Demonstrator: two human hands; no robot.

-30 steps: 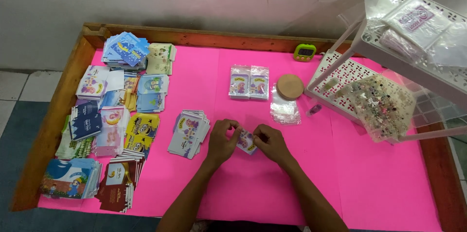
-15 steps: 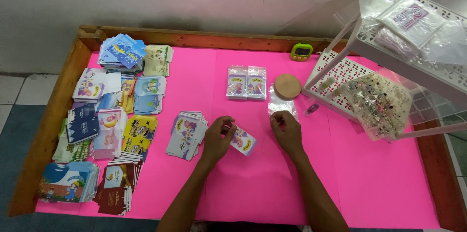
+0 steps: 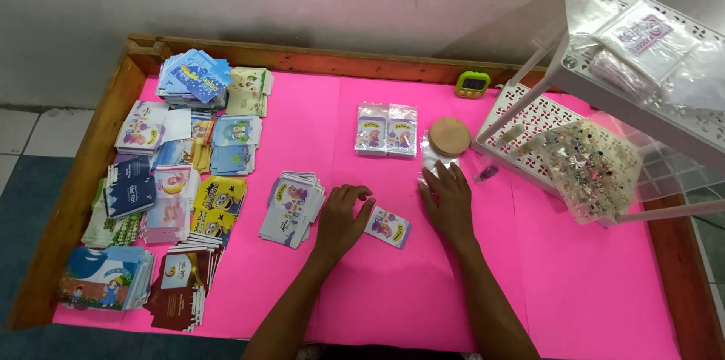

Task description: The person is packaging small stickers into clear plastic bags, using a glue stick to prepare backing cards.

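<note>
Along the left edge of the pink-covered wooden-framed table (image 3: pixel 529 315) I log rows of small printed paper cards in sorted stacks (image 3: pixel 170 194), grouped by design, blue ones at the far corner, yellow ones nearer the middle, dark maroon ones at the near edge. Sorting by pattern looks like the reason for the spacing.

Next right, a fanned pile of small purple-and-white cartoon cards (image 3: pixel 291 205) lies just beside my left hand (image 3: pixel 341 218), close enough to draw from. That hand rests palm down, fingers curled together, its fingertips touching the edge of a single purple-and-white cartoon card (image 3: pixel 389 225), pinning it flat on the pink surface. I judge the card is held so it does not slide.

Between the two hands that card lies tilted, apart from the pile.

My right hand (image 3: pixel 448 200) lies flat with fingers spread apart, pressing on a thin stack of clear plastic sleeves (image 3: pixel 432 157); it clamps nothing I can see. A round wooden lid-like disc (image 3: pixel 449 136) sits on the sleeves' far end, probably as a weight.

Farther back, two clear-bagged cards (image 3: pixel 387 129) lie side by side, touching. A small green digital timer (image 3: pixel 473 85) stands near the rim. At far right, a white perforated plastic rack (image 3: pixel 529 129) holds bags of small trinkets.
</note>
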